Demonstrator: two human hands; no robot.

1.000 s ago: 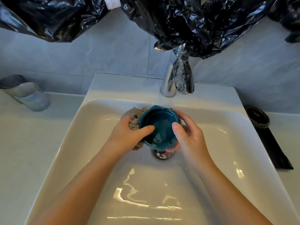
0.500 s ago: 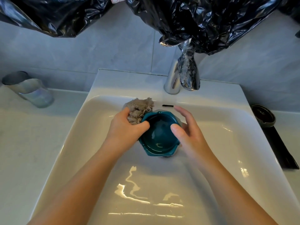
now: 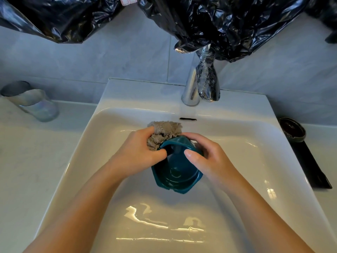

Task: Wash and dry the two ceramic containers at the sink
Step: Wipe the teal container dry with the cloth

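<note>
A teal ceramic container with angled sides is held over the middle of the white sink basin, its opening tipped toward me. My left hand grips a grey-beige cloth against the container's far left rim, thumb hooked over the edge. My right hand holds the container's right side, thumb inside the rim. A second dark ceramic container sits on the counter to the right of the sink.
A chrome tap stands at the back of the sink, with no water running from it. Black plastic sheeting hangs above it. A glass tumbler stands on the left counter. A black mat lies under the dark container.
The teal container has been lowered in the basin and tipped more toward me. My left hand has shifted the cloth up onto its far rim. My right hand has closed further around the right side.
</note>
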